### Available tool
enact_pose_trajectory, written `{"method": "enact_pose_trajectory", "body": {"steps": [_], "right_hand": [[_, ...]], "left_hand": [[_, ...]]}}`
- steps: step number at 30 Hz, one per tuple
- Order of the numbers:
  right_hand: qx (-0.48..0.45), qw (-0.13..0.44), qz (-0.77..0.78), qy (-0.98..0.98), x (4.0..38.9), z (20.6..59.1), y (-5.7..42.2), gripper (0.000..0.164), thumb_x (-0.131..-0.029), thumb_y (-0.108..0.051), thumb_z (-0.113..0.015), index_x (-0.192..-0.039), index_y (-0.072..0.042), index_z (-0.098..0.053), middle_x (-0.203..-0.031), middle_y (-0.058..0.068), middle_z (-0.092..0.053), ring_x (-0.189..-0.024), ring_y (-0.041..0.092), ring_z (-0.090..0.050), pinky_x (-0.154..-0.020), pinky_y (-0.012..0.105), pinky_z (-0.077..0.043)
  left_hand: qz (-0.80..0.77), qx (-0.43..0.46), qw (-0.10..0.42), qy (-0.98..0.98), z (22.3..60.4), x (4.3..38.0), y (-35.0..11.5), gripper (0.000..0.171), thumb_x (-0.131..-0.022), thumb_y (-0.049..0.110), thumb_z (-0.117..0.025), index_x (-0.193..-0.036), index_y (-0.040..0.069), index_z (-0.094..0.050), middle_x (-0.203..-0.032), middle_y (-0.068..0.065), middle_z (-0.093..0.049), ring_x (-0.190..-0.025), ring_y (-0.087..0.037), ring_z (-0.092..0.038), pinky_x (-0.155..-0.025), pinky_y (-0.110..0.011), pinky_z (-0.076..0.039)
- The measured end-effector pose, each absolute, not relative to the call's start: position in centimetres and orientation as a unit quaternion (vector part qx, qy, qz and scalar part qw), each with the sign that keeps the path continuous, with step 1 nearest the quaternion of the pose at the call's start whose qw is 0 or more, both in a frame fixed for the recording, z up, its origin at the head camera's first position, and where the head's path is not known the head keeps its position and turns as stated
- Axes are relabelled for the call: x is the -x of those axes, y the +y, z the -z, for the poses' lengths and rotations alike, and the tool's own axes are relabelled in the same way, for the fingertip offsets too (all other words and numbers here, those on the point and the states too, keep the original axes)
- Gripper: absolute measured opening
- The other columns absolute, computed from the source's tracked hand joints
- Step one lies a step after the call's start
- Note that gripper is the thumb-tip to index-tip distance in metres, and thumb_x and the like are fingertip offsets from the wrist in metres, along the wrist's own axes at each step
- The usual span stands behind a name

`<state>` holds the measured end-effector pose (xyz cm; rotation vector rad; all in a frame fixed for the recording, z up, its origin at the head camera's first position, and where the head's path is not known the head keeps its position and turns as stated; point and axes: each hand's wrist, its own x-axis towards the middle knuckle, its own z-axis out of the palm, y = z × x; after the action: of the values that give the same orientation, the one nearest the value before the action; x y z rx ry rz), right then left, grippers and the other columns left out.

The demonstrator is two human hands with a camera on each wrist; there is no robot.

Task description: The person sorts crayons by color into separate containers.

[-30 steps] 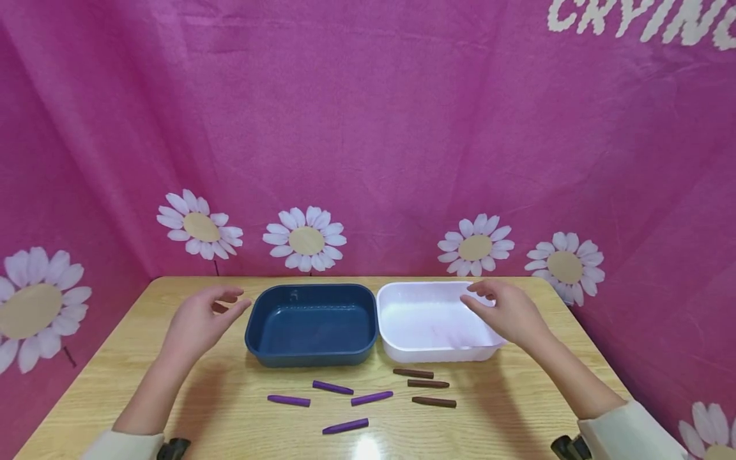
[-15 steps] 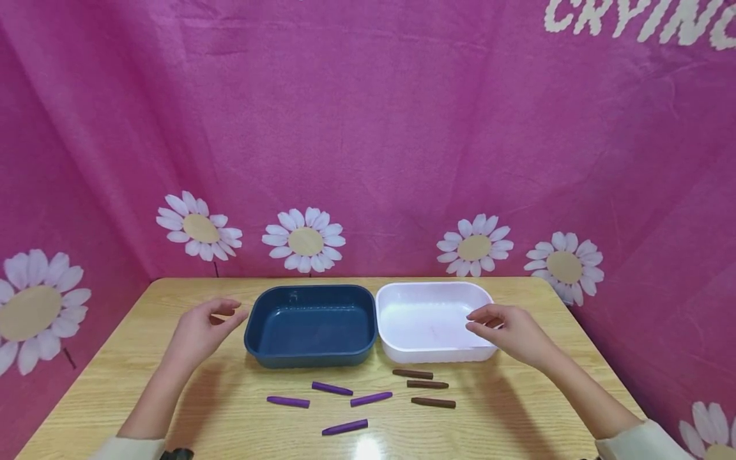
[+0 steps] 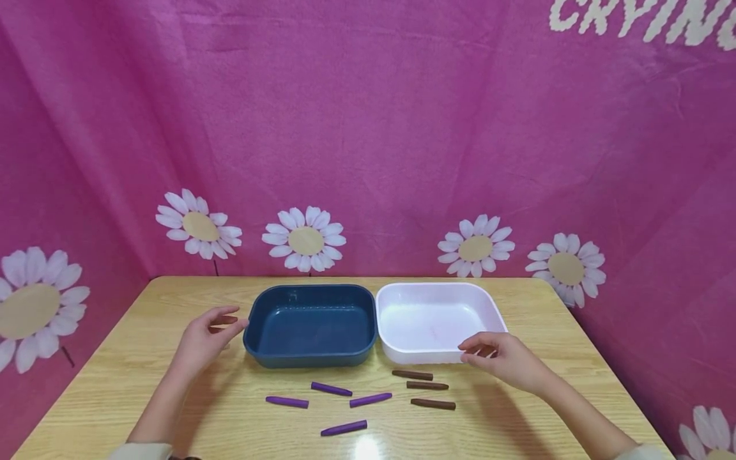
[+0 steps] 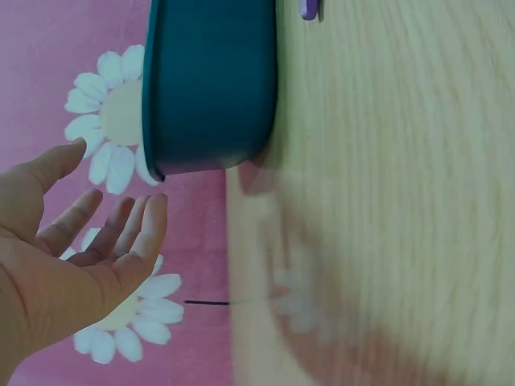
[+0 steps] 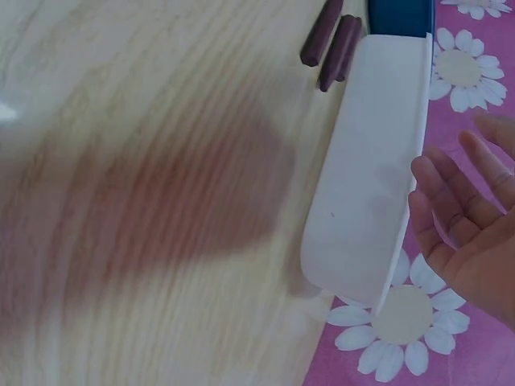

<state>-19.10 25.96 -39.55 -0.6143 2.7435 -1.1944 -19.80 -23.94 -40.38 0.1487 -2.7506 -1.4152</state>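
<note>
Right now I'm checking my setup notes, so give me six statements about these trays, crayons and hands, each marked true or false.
1. The dark blue, rounded rectangular tray stands left of the white, rounded rectangular tray. True.
2. Brown, stick-shaped crayons and purple, stick-shaped crayons lie on the wood-grain table. True.
3. The brown crayons outnumber the purple crayons. False: there are three brown and four purple.
4. A purple crayon lies inside the dark blue tray. False: all four lie on the table.
5. The left hand is by the dark blue tray's left end. True.
6. The right hand holds a brown crayon. False: it holds no crayon.
</note>
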Motion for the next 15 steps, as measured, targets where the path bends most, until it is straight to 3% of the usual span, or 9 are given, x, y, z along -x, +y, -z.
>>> {"method": "enact_pose_trajectory", "body": {"steps": [4, 11, 15], "right_hand": [[0.210, 0.067, 0.399, 0.890, 18.9, 40.5, 25.9, 0.023, -0.086, -0.022, -0.066, -0.100, -0.005, -0.068, -0.085, 0.005, -0.067, -0.074, 0.001, -0.056, -0.064, 0.021, -0.049], [0.214, 0.071, 0.414, 0.882, 18.6, 42.1, 25.8, 0.023, -0.086, -0.020, -0.065, -0.100, -0.002, -0.068, -0.085, 0.001, -0.067, -0.076, 0.000, -0.056, -0.066, 0.022, -0.048], [0.234, 0.063, 0.426, 0.872, 18.4, 43.5, 25.3, 0.021, -0.086, -0.017, -0.065, -0.099, -0.001, -0.068, -0.088, 0.007, -0.069, -0.078, -0.001, -0.056, -0.064, 0.022, -0.048]], "left_hand": [[0.509, -0.058, 0.005, -0.859, 41.4, 20.3, -24.1, 0.061, -0.088, 0.035, -0.062, -0.136, 0.002, -0.043, -0.127, -0.027, -0.052, -0.108, -0.034, -0.058, -0.079, -0.039, -0.055], [0.572, -0.091, -0.020, -0.815, 42.9, 20.9, -23.6, 0.059, -0.089, 0.026, -0.062, -0.136, -0.002, -0.041, -0.122, -0.028, -0.053, -0.080, -0.007, -0.065, -0.079, -0.040, -0.055], [0.581, -0.096, -0.014, -0.808, 43.5, 21.1, -23.3, 0.056, -0.090, 0.023, -0.062, -0.135, -0.004, -0.042, -0.119, -0.027, -0.054, -0.077, -0.006, -0.064, -0.078, -0.040, -0.055]]}}
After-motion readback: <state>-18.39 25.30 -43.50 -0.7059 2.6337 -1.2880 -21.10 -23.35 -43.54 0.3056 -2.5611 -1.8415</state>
